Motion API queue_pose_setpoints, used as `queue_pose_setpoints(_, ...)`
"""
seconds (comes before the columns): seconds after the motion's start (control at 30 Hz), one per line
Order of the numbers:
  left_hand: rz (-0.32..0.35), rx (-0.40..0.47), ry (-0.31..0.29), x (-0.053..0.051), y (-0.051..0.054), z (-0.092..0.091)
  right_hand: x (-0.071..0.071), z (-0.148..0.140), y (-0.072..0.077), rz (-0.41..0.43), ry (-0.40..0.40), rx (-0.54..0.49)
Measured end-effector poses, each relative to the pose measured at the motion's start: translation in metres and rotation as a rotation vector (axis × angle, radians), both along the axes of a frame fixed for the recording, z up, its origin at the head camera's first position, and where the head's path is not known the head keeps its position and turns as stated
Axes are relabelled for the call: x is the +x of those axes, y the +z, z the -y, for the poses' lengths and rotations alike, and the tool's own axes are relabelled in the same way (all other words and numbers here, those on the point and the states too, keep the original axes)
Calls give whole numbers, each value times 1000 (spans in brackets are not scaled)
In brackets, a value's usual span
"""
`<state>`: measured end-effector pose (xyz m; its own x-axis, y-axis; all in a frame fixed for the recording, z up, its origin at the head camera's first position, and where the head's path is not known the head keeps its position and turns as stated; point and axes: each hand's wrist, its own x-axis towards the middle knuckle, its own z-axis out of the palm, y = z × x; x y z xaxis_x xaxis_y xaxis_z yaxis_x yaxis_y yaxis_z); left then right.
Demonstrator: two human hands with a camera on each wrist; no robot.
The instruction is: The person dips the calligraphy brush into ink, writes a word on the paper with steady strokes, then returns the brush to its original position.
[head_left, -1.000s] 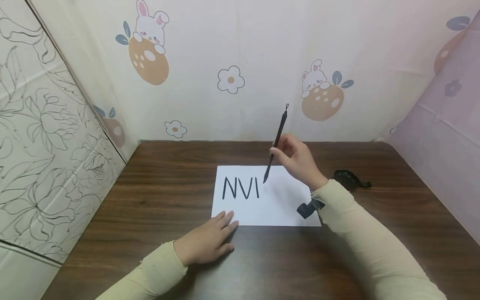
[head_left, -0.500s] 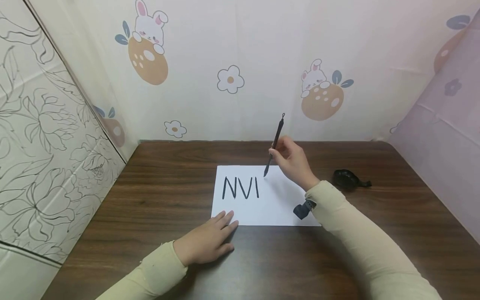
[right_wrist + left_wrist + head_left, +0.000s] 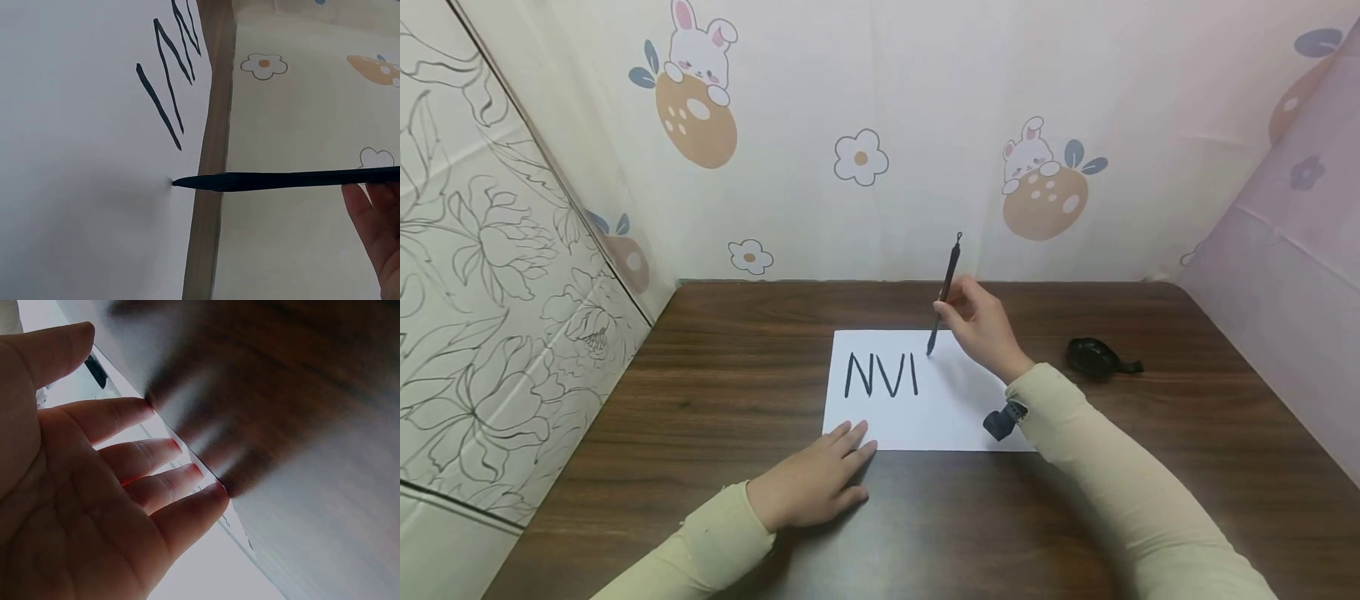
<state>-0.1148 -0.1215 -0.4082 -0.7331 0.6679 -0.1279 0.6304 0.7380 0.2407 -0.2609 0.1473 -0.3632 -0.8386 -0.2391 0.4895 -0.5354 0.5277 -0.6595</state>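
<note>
A dark brush (image 3: 950,271) is pinched between thumb and fingers of my right hand (image 3: 985,325), its tip low at the upper part of the white paper (image 3: 955,417). Black strokes reading "NVI" (image 3: 891,375) stand left of the tip. In the right wrist view the tip of the brush (image 3: 250,181) meets or nearly meets the paper (image 3: 75,125), beside the last stroke. My left hand (image 3: 812,483) lies with spread fingers on the paper's lower left corner and the table. The left wrist view shows the left hand (image 3: 81,494) with straight fingers, holding nothing.
On the brown wooden table (image 3: 722,358), a black dish with a short handle (image 3: 1093,358) stands right of the paper. A patterned curtain (image 3: 925,100) hangs behind the table's back edge. A floral panel (image 3: 490,250) rises at the left. A small dark device (image 3: 1002,421) is strapped at the right wrist.
My right hand has moved slightly left and the brush stands more upright, its tip a little higher on the paper than a second ago. The left hand has stayed in place.
</note>
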Motion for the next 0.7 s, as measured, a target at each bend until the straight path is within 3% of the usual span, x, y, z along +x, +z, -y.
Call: queue_pose_setpoints(0.7, -11, -22, -2, -3, -6, 0, 13, -4, -1, 20, 25, 14)
